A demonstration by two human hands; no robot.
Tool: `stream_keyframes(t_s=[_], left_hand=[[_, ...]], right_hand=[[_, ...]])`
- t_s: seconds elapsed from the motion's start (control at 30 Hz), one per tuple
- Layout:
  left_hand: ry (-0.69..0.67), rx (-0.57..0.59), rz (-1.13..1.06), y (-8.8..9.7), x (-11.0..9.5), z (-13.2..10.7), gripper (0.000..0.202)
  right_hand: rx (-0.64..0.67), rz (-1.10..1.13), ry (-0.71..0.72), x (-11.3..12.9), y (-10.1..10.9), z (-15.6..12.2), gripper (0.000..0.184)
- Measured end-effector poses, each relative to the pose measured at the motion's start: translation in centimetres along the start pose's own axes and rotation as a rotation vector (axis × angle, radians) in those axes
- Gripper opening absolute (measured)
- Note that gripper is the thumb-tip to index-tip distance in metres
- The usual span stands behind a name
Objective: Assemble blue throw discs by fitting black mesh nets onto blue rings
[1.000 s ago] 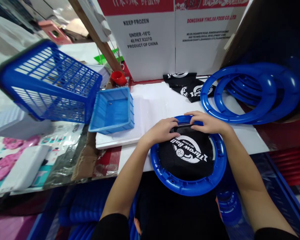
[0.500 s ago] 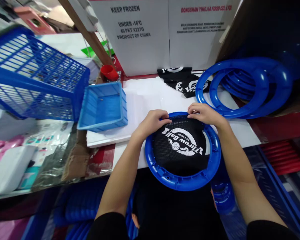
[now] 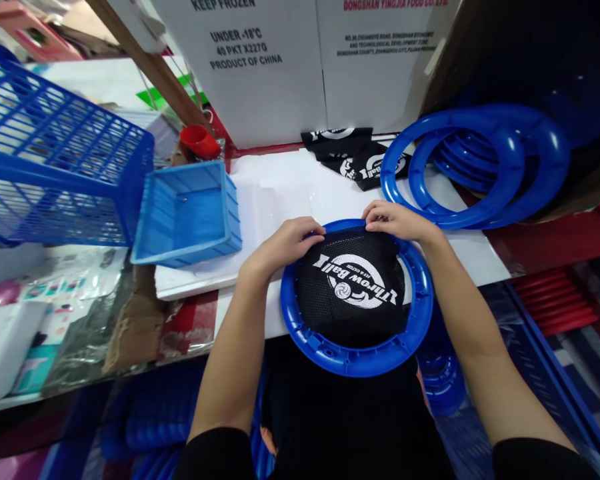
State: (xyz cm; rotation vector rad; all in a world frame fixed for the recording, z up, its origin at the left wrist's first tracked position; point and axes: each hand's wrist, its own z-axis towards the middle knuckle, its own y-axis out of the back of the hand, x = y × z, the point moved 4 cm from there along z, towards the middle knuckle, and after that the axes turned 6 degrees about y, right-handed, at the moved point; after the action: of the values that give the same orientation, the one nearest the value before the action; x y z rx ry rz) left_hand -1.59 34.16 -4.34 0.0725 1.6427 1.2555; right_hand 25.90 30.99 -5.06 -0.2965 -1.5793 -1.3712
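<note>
A blue plastic ring (image 3: pixel 354 365) leans at the near edge of the table, against my front. Black mesh fabric (image 3: pixel 325 313) with a white "Throw Ball" print lies across its opening, and a gap shows along the right side. At the far left of the rim, my left hand (image 3: pixel 295 241) pinches the mesh edge between thumb and fingers. My right hand (image 3: pixel 393 220) does the same on the far right of the rim, fingers closed on the edge. Small pegs and slots run around the ring's upward face.
Two more blue rings (image 3: pixel 513 180) lean at the right by a dark box opening. Black printed mesh pieces (image 3: pixel 365 160) lie behind my hands. Left are a blue bin (image 3: pixel 195 213), a red cup (image 3: pixel 200 141) and a blue basket (image 3: pixel 135 193). A white carton (image 3: pixel 275 93) stands behind.
The whole view has shifted, so the table and things appear further left and slightly higher. Both hands keep their pinch on the mesh at the ring's far rim.
</note>
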Motion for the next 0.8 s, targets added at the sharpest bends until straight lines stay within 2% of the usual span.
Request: stream_keyframes(t_s=[0.17, 0.33, 0.7, 0.8], left_hand=[[-0.029, -0.057, 0.085, -0.4, 0.1, 0.1, 0.021], [0.039, -0.144, 0.132, -0.1, 0.7, 0.1, 0.020], [0.306, -0.209, -0.218, -0.4, 2.3, 0.9, 0.013], [0.380, -0.243, -0.285, -0.3, 3.0, 0.7, 0.023]], right_hand=[[0.043, 0.032, -0.016, -0.8, -0.2, 0.4, 0.026], [0.078, 0.016, -0.015, -0.8, -0.5, 0.4, 0.027], [0.079, 0.008, -0.034, -1.0, -0.5, 0.2, 0.029], [0.053, -0.006, -0.032, -1.1, -0.7, 0.2, 0.027]])
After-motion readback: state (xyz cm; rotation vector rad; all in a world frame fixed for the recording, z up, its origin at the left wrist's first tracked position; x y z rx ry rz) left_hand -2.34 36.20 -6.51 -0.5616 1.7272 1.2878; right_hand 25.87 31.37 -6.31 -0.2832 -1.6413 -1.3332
